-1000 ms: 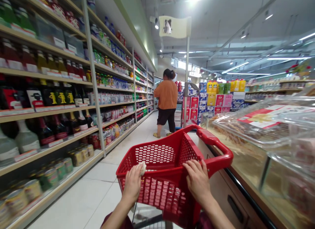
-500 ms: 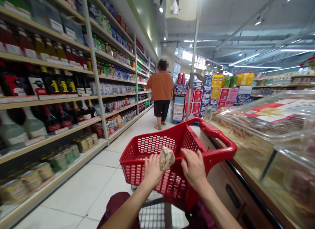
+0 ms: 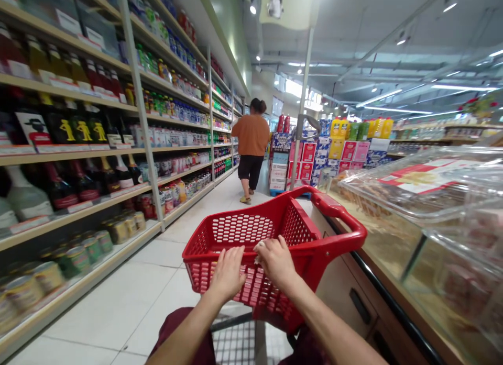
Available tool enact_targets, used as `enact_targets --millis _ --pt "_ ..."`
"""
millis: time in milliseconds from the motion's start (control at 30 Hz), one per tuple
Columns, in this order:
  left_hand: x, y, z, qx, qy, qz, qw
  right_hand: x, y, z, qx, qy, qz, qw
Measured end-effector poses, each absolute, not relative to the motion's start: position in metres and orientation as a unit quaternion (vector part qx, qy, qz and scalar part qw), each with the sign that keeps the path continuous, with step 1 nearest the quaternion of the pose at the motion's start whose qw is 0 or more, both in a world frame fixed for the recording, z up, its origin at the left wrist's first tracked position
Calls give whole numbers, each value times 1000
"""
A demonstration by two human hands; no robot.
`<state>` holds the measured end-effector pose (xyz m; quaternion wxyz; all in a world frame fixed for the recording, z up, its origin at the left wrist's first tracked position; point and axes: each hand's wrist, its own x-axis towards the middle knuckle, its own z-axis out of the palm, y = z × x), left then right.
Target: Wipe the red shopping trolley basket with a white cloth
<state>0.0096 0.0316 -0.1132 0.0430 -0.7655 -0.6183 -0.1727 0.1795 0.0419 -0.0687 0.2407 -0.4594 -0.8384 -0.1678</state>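
A red plastic shopping cart (image 3: pixel 236 230) with a perforated basket stands turned sideways before me. My right hand (image 3: pixel 277 261) is closed over a small crumpled whitish cloth (image 3: pixel 258 251) at the basket's near rim. Most of the cloth is hidden under my fingers. Just to the left, my left hand (image 3: pixel 228 273) lies on the same rim, fingers stretched forward and nothing in them. The cart's red handle (image 3: pixel 349 226) is off to the right, untouched by either hand.
Shelves of bottles and cans (image 3: pixel 90 192) line the left side. A person in an orange top (image 3: pixel 251 134) walks ahead in the aisle. On the right is a display counter with clear lids (image 3: pixel 393 197). Stacked boxes (image 3: pixel 308 155) stand farther back.
The cloth has passed from beside my left hand to under my right hand, which has moved left along the rim. My left hand has shifted slightly left. The person ahead has walked farther off.
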Motion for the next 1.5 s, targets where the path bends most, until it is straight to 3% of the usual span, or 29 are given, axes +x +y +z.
enact_targets --millis 267,567,933,1133,1233,1500 --pt "21 26 -119 -746 -628 -206 78 312 32 -21 -567 -692 -291 340" --pt "23 28 -118 -747 -635 -180 78 226 34 -66 -465 -808 -246 267" --pt "34 24 -113 -752 -628 -190 64 322 47 -23 -599 -646 -272 387" --pt "38 25 -113 -745 -640 -173 74 250 43 -50 -524 -769 -217 294" --pt "36 26 -113 -749 -638 -163 74 238 37 -58 -495 -793 -211 286" --pt "41 25 -114 -751 -637 -160 67 353 51 -25 -626 -607 -254 418"
